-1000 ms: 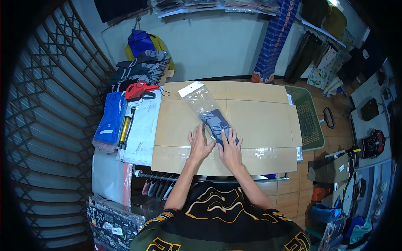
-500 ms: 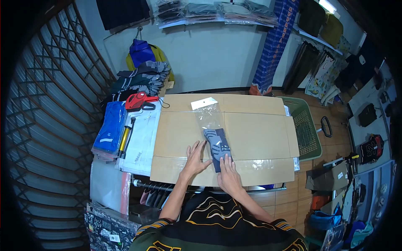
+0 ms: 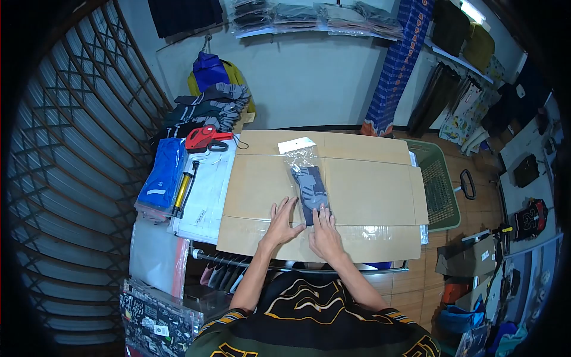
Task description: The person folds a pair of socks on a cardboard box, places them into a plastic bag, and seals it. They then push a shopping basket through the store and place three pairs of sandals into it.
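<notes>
A folded pair of grey patterned socks point(image 3: 311, 190) lies in a clear plastic bag point(image 3: 301, 157) with a white header point(image 3: 296, 144) at its far end. The fingers of my right hand point(image 3: 326, 237) are stretched out flat, their tips pressing on the near end of the socks. Just left of the bag, my left hand point(image 3: 280, 226) rests with its fingers spread, the thumb pointing toward the socks' lower end. Both hands are over a flattened cardboard sheet point(image 3: 369, 190), which lies under the bag.
Left of the cardboard are a red price-label gun point(image 3: 205, 138), a yellow-and-black pump point(image 3: 183, 193) and blue packaged clothing point(image 3: 162, 175). Folded dark garments point(image 3: 208, 110) are piled behind them. A green plastic basket point(image 3: 438, 187) stands at the right edge.
The socks have slid away from me, farther up into the bag toward the header. My right hand has followed them slightly forward. The whole view has shifted a little.
</notes>
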The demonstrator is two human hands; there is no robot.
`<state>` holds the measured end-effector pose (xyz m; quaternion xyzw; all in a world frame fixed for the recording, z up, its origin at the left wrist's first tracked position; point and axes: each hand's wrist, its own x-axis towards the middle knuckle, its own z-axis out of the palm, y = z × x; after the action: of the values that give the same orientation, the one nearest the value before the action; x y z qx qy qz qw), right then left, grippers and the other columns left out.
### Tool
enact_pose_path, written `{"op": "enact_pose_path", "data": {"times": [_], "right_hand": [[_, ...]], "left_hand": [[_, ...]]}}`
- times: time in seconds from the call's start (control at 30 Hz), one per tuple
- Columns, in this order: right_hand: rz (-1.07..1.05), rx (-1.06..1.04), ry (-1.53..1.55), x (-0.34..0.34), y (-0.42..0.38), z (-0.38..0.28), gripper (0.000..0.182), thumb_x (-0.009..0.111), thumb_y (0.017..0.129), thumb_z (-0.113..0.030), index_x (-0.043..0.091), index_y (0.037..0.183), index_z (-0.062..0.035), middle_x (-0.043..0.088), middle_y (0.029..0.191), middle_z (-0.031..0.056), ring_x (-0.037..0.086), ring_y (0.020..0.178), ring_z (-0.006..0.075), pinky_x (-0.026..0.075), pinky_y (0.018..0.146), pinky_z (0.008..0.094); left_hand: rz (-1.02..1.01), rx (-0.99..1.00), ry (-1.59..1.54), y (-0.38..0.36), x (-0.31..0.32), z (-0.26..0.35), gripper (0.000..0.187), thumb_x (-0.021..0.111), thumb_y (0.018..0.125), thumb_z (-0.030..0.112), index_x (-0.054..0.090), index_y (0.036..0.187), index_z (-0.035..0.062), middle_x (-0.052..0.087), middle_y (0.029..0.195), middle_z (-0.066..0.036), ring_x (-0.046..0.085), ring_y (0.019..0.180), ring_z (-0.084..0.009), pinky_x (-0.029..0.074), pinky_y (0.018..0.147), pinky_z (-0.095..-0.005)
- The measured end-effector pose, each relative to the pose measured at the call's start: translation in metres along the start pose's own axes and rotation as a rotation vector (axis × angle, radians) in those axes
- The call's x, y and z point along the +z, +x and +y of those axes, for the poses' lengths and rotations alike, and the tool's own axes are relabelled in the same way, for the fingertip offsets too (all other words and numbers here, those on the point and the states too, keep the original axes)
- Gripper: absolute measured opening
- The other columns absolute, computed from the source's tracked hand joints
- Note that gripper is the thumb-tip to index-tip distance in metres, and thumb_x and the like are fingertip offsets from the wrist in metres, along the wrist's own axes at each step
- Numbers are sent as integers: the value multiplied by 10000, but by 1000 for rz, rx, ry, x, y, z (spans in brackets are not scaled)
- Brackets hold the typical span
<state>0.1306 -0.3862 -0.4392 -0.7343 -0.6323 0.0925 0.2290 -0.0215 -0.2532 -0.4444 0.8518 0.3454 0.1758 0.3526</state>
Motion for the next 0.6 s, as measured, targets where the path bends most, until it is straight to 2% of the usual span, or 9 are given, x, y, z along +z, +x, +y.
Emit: {"op": "enact_pose_path", "data": {"times": [0.23, 0.6], "right_hand": [[-26, -8, -92, 8, -12, 4, 735, 618, 880, -129, 379, 1547, 70, 304, 1618, 369, 321, 1506, 511, 285, 1223, 592], [0, -6, -67, 6, 5, 5, 722, 606, 890, -144, 388, 1539, 87, 335, 1609, 356, 333, 1501, 505, 288, 1227, 592]], "left_hand": [[-27, 8, 14, 1, 0, 1, 1019, 868, 757, 323, 348, 1595, 63, 424, 1607, -210, 264, 1566, -383, 91, 1276, -597], [-14, 6, -16, 0, -1, 1, 1025, 873, 748, 333, 358, 1593, 64, 425, 1608, -213, 255, 1569, -387, 93, 1277, -592]]}}
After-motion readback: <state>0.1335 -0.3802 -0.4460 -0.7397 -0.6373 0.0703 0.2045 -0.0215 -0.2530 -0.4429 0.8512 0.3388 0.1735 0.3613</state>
